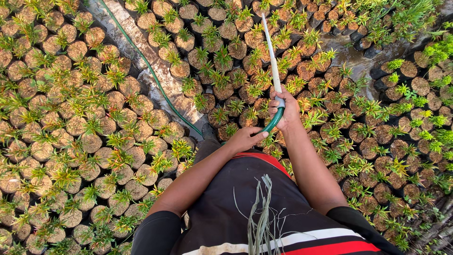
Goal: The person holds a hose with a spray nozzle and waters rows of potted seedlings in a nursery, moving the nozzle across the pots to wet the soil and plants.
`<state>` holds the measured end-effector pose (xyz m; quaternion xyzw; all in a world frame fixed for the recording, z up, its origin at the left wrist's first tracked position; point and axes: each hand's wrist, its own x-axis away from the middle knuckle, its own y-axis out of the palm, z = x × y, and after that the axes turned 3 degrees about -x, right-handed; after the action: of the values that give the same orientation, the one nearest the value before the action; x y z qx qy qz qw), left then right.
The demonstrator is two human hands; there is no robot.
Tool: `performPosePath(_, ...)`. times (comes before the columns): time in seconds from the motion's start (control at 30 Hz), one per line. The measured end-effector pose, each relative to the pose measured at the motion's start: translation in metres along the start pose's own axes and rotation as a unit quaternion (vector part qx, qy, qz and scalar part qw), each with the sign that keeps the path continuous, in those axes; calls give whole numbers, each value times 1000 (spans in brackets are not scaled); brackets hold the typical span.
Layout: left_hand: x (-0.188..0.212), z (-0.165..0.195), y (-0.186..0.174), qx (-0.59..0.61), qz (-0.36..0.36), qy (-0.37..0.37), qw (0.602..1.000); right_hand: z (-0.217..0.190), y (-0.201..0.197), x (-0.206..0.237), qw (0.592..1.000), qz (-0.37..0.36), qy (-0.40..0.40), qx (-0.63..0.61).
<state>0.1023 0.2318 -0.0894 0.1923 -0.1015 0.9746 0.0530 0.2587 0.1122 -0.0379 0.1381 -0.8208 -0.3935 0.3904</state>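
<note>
My right hand (284,110) grips a green garden hose (273,122) where it joins a long white pipe nozzle (271,53) that points away over the plants. Just below it, my left hand (245,138) holds the hose lower down, fingers curled around it. The same green hose trails back across a pale concrete strip (141,56) toward the upper left. Small green seedlings in round soil-filled bags (226,61) fill the ground under the nozzle. I wear a dark shirt with red and white stripes.
Rows of bagged seedlings (71,123) cover the ground on both sides. A wet muddy patch (358,52) lies at upper right. Dry grass strands (262,212) hang over my shirt. Dark branches lie at the lower right corner.
</note>
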Motion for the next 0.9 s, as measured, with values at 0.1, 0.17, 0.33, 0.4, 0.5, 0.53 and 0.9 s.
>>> performPosePath(0.1, -2, -1, 1, 8, 1, 4, 1000, 0, 1, -1, 1000, 12, 4, -2)
performPosePath(0.17, -2, -2, 1, 21, -2, -2, 1000, 0, 2, -2, 1000, 3, 10, -8)
performPosePath(0.33, -3, -1, -1, 14, -3, -6, 1000, 0, 3, -3, 1000, 0, 12, -16)
performPosePath(0.4, -3, -1, -1, 8, -4, -9, 1000, 0, 4, -3, 1000, -6, 13, -18)
performPosePath(0.5, -3, -1, -2, 19, -9, 6, 1000, 1, 5, -3, 1000, -4, 13, -23)
performPosePath(0.53, -3, -2, -2, 18, -8, 9, 1000, 1, 5, -4, 1000, 0, 14, -22)
performPosePath(0.9, -2, -2, -3, 19, -1, 13, 1000, 2, 6, -3, 1000, 14, 9, -20)
